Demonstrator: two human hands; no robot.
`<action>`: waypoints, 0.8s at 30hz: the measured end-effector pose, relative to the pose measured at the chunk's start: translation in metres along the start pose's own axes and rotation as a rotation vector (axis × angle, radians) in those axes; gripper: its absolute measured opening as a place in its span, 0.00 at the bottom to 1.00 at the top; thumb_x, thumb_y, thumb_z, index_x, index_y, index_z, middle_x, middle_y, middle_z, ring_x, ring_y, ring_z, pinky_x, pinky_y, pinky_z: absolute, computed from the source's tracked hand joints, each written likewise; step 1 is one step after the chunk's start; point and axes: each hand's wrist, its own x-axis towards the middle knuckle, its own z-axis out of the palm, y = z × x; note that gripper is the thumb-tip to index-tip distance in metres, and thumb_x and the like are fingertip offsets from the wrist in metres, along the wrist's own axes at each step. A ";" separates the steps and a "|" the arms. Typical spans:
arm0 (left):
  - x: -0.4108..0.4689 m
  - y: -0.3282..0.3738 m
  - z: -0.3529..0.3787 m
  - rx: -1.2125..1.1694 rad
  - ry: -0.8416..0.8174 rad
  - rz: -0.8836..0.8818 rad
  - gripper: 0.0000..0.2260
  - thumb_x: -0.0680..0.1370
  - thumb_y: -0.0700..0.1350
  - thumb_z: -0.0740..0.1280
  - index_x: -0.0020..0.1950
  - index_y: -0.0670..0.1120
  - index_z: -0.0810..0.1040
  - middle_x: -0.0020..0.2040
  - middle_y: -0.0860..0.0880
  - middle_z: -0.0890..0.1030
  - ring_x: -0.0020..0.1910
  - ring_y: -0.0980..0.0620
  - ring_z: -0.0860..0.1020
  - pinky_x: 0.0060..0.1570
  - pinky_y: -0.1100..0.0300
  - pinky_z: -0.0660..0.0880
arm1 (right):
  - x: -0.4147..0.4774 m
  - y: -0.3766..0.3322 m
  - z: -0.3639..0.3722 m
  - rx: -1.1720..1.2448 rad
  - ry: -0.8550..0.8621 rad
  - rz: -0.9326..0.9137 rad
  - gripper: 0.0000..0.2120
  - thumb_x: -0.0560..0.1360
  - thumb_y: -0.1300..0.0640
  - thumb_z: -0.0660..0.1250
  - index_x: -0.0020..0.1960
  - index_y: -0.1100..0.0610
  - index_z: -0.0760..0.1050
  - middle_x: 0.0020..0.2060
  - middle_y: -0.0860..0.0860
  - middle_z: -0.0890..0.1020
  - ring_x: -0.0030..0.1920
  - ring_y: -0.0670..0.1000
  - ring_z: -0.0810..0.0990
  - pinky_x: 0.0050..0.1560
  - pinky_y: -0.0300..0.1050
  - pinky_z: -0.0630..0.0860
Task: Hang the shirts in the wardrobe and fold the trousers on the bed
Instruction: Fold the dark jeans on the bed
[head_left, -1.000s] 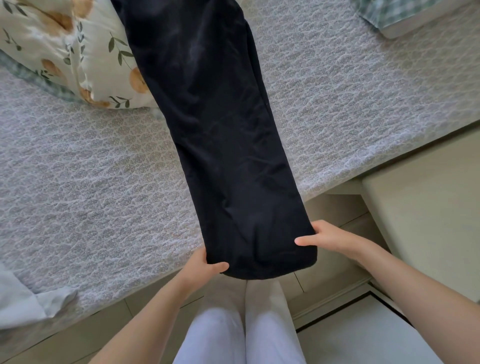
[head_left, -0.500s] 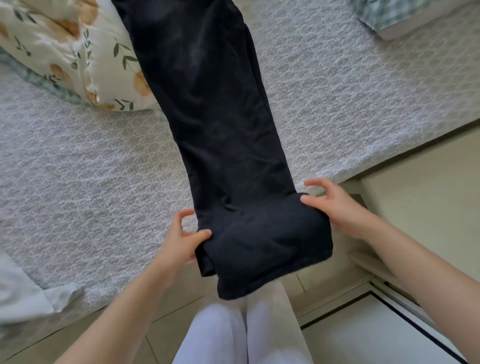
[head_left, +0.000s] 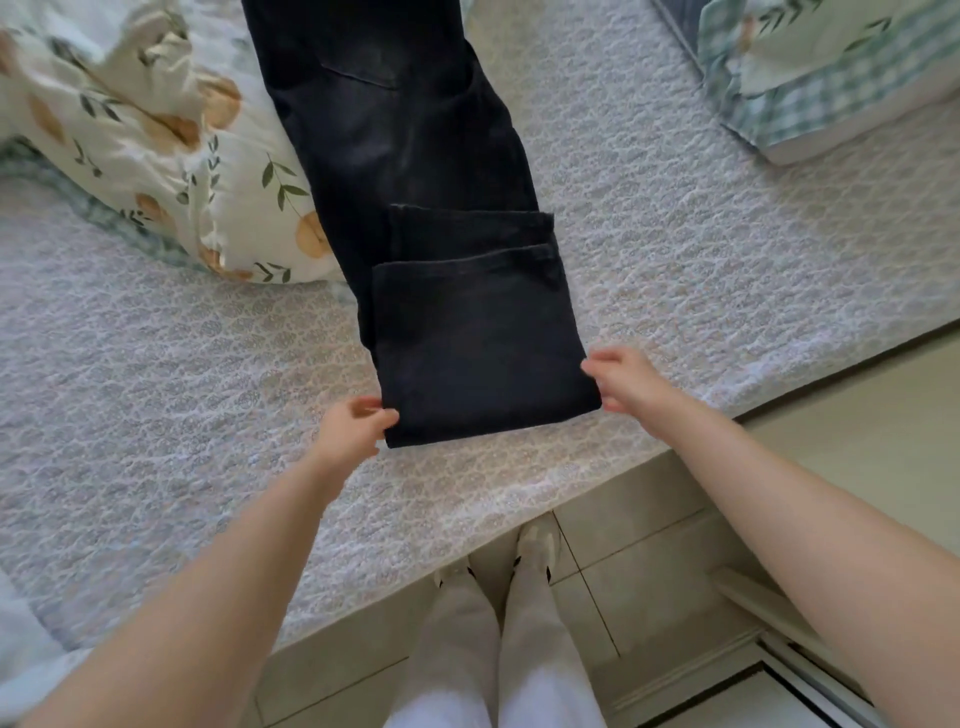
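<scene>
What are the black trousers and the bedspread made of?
The black trousers: likely denim, matte, with faded patches, stitched hems and a sewn pocket. The bedspread: probably textured woven cotton, matte, with a raised lace-like pattern; the fibre is uncertain.

Floral pillow (head_left: 156, 156) upper left; checked bedding (head_left: 769, 111) folded upper right; pale tiled floor (head_left: 649, 561) below.

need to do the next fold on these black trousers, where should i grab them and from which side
Take the black trousers at the two near corners of the doubled end, left hand from the left, right hand from the right. That folded edge is straight and lies flat across the bed, so it should lift evenly.
</scene>
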 end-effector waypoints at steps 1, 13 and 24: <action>-0.002 -0.005 0.005 0.027 -0.036 0.011 0.12 0.79 0.43 0.67 0.62 0.44 0.76 0.55 0.48 0.80 0.51 0.50 0.79 0.55 0.51 0.76 | -0.003 0.006 0.004 -0.042 -0.019 -0.012 0.07 0.80 0.57 0.62 0.56 0.57 0.72 0.49 0.50 0.79 0.48 0.48 0.79 0.49 0.43 0.77; -0.017 -0.034 0.021 0.038 -0.047 0.159 0.09 0.76 0.43 0.72 0.56 0.51 0.82 0.51 0.59 0.83 0.53 0.63 0.78 0.53 0.61 0.71 | -0.011 0.031 0.000 -0.071 -0.016 -0.341 0.07 0.80 0.57 0.62 0.58 0.52 0.74 0.51 0.41 0.78 0.51 0.44 0.80 0.51 0.41 0.78; -0.073 -0.046 0.078 -0.057 0.033 0.136 0.06 0.74 0.42 0.74 0.42 0.53 0.83 0.35 0.61 0.84 0.36 0.65 0.80 0.42 0.65 0.72 | -0.020 0.059 -0.068 -0.314 -0.129 -0.355 0.06 0.82 0.54 0.59 0.55 0.51 0.74 0.44 0.47 0.78 0.42 0.49 0.79 0.47 0.47 0.78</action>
